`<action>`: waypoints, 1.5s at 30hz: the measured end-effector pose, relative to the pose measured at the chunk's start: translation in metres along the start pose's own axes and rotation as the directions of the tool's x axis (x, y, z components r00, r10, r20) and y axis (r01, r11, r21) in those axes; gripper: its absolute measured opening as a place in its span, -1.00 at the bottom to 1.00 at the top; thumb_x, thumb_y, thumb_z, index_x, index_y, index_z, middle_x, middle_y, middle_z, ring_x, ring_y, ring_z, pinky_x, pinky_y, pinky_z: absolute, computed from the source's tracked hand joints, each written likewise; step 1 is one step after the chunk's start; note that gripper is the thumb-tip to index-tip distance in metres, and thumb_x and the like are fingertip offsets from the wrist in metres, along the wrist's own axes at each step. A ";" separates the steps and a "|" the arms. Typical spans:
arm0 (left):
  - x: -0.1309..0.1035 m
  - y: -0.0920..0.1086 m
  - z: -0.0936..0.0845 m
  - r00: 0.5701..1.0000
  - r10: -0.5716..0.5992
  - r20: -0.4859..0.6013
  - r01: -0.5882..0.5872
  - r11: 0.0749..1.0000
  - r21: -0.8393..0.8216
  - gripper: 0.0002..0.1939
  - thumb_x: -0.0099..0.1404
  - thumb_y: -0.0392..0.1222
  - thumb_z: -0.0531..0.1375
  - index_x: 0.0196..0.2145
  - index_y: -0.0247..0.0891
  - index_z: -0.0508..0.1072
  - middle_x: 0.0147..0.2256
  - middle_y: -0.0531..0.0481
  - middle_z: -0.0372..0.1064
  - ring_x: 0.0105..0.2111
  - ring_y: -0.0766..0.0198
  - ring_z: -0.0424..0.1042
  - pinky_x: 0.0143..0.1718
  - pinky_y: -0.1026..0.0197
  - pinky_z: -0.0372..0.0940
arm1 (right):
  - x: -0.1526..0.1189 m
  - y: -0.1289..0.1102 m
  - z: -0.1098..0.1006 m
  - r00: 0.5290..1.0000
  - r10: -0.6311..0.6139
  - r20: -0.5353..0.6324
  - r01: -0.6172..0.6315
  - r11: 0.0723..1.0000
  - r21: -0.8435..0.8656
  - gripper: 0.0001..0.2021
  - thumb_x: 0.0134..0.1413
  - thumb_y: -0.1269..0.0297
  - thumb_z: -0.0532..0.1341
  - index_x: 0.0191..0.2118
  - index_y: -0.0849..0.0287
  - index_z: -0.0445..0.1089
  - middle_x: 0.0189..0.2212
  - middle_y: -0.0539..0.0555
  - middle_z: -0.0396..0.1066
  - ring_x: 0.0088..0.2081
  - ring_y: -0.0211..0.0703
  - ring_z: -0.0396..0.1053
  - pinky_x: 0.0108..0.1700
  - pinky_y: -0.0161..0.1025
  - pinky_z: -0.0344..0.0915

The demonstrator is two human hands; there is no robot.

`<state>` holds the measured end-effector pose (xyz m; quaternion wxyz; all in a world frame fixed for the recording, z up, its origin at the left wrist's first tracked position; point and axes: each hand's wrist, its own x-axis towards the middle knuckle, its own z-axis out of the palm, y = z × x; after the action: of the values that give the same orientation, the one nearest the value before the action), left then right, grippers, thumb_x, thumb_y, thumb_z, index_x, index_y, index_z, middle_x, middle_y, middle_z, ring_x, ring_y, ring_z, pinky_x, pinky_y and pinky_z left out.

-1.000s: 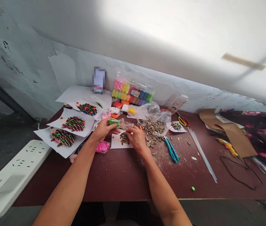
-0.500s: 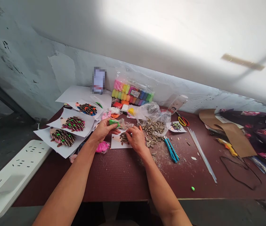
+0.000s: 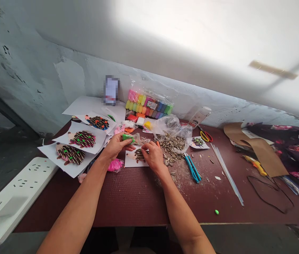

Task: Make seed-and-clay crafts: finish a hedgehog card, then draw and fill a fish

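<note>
My left hand [image 3: 114, 147] is closed round a clear plastic packet [image 3: 139, 140] with bright green modelling clay [image 3: 127, 137] in it. The packet's loose end points toward my right hand [image 3: 153, 155]. That hand's fingers are pinched together over the right part of a white card; what they hold, if anything, is hidden. On the card [image 3: 128, 163] is a hedgehog figure [image 3: 139, 154] with a pale snout and a back of striped sunflower seeds. Beyond the right knuckles a small orange tip [image 3: 158, 144] shows.
Finished-looking hedgehog cards [image 3: 71, 155] overlap at left, by a white power strip [image 3: 19, 197]. A sunflower seed heap [image 3: 172, 143], blue-handled tool [image 3: 193, 169], scissors [image 3: 206, 135], glue sticks [image 3: 227, 174] and glue gun [image 3: 256, 165] lie rightward. Coloured clay packs [image 3: 149, 104] lean against the wall.
</note>
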<state>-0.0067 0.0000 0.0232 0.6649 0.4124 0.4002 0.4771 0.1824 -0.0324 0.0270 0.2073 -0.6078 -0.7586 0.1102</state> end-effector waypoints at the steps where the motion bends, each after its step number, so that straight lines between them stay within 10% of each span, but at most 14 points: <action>1: 0.000 0.000 0.000 1.000 -0.002 -0.002 0.002 1.000 0.002 -0.72 0.16 -0.24 0.41 -0.25 -0.33 0.40 -0.40 0.02 0.51 -0.49 0.26 0.58 -0.46 0.29 0.50 | 0.000 0.001 0.000 1.000 0.003 -0.003 -0.003 1.000 0.004 -0.87 0.25 0.36 0.22 -0.24 0.08 0.54 -0.26 0.03 0.50 -0.18 -0.16 0.44 0.22 -0.10 0.14; 35: -0.002 0.004 0.003 1.000 -0.022 -0.015 0.022 1.000 -0.005 -0.71 0.15 -0.25 0.41 -0.25 -0.33 0.39 -0.41 0.04 0.50 -0.51 0.27 0.58 -0.47 0.29 0.50 | 0.000 0.003 0.002 0.999 -0.032 -0.022 0.032 0.999 0.020 -0.82 0.30 0.32 0.18 -0.24 0.10 0.56 -0.25 0.07 0.50 -0.20 -0.15 0.43 0.16 -0.13 0.18; 45: -0.001 0.003 0.002 0.999 -0.036 0.009 0.036 0.999 0.030 -0.70 0.16 -0.22 0.41 -0.25 -0.32 0.38 -0.39 0.02 0.52 -0.50 0.26 0.58 -0.46 0.26 0.50 | 0.004 0.002 0.003 0.978 0.052 -0.202 0.060 0.858 0.510 -0.84 0.18 0.20 0.22 -0.31 0.12 0.51 -0.48 -0.04 0.36 -0.49 -0.27 0.21 -0.31 -0.28 0.25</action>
<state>-0.0059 -0.0011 0.0267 0.6692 0.4171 0.4114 0.4571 0.1817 -0.0277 0.0241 0.4400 -0.5372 -0.6772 0.2435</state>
